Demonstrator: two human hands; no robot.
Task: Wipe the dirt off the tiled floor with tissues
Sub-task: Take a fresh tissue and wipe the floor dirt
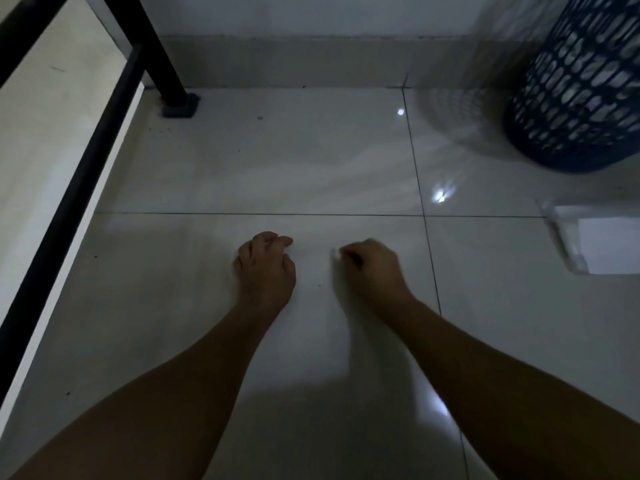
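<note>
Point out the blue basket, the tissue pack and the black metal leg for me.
blue basket [554,155], head view, on its solid base band.
tissue pack [609,247], head view, on its white top face.
black metal leg [161,60], head view, partway up the leg.
</note>
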